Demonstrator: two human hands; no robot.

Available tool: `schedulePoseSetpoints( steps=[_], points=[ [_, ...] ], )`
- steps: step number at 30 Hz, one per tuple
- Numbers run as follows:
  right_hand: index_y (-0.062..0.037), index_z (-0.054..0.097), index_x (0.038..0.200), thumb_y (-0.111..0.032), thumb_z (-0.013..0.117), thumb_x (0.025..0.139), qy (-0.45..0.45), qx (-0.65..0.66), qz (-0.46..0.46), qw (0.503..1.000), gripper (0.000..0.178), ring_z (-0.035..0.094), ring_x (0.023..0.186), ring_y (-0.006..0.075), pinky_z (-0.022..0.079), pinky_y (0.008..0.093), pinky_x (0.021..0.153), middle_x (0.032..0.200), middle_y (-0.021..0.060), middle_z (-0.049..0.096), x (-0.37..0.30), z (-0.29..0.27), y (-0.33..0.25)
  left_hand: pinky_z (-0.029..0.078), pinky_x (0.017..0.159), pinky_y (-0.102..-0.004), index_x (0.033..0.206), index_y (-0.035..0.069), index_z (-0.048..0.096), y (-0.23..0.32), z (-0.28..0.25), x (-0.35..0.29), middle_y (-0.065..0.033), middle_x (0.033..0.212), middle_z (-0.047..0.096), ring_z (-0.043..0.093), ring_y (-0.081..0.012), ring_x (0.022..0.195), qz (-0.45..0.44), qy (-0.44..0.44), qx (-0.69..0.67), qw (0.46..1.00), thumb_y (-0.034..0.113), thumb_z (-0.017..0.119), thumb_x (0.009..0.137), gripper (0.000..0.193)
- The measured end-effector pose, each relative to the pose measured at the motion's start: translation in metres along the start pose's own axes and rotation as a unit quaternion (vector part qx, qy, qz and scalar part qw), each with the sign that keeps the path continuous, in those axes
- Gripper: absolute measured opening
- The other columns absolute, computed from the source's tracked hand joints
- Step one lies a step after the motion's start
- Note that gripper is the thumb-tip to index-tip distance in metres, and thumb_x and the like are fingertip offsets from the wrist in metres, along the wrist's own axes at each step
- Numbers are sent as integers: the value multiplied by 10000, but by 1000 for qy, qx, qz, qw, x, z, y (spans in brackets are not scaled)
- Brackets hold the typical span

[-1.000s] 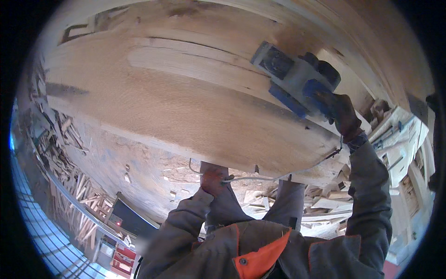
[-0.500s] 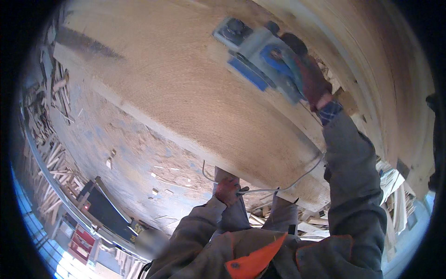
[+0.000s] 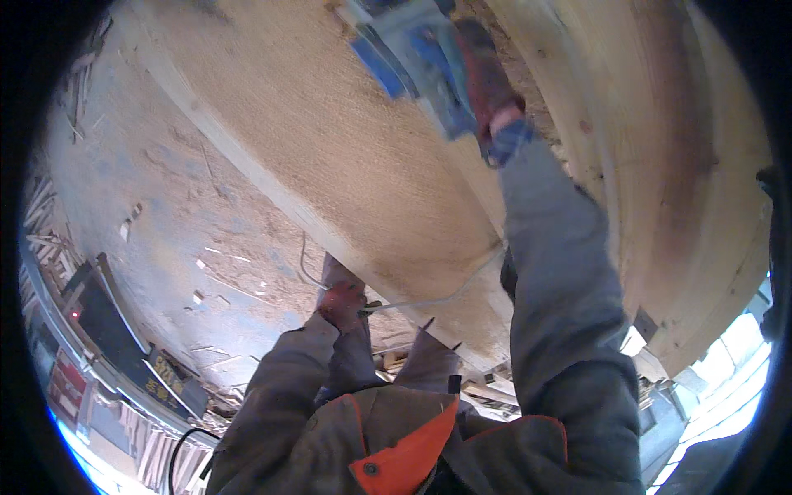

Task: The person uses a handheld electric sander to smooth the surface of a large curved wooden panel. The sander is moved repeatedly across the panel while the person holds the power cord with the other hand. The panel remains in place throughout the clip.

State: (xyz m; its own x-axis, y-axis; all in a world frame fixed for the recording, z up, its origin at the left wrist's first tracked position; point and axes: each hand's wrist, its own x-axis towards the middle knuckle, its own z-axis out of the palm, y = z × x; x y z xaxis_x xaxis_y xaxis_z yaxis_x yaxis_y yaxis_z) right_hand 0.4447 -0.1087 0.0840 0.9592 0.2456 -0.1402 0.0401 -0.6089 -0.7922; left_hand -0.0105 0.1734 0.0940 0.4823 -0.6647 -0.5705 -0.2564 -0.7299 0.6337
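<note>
A wide wooden slab with a rough, fuzzy surface stretches up and to the left before me. On it sits a grey and blue electric hand planer, its front cut off by the upper rim of the picture. My right hand, in a reddish glove, is wrapped round the planer's rear handle with the arm stretched far out. Low by my thigh, my gloved left hand is closed on the grey power cord, which runs across the slab's near end toward the right arm.
More pale boards with live edges lie on the right. Left of the slab, the dusty floor carries scattered wood chips. Stacked offcuts and a long black case-like thing stand at the far left.
The planer and my right hand have moved farther forward along the slab. My body has shifted with them, and my left hand keeps its hold on the cord.
</note>
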Motion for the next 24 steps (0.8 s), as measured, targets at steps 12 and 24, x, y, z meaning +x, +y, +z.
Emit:
schedulePoseSetpoints(
  steps=[12, 24],
  points=[
    [16, 545, 1317, -93, 646, 958, -59, -125, 94, 986, 389, 620, 930, 309, 532, 450, 749, 1068, 212, 624, -440, -108, 59, 532, 892, -431, 840, 100, 736, 32, 10, 10, -86, 1009, 642, 604, -293, 1038, -53, 24, -20, 998, 419, 811, 684, 363],
    [-75, 441, 1491, -276, 552, 1024, -42, 26, 168, 985, 520, 536, 1216, 390, 424, 446, 1041, 1321, 214, 543, -207, -12, 23, 537, 891, -445, 881, 110, 748, 16, -3, 6, -101, 1076, 663, 613, -302, 1069, -43, 16, -42, 998, 423, 770, 728, 349]
  ],
)
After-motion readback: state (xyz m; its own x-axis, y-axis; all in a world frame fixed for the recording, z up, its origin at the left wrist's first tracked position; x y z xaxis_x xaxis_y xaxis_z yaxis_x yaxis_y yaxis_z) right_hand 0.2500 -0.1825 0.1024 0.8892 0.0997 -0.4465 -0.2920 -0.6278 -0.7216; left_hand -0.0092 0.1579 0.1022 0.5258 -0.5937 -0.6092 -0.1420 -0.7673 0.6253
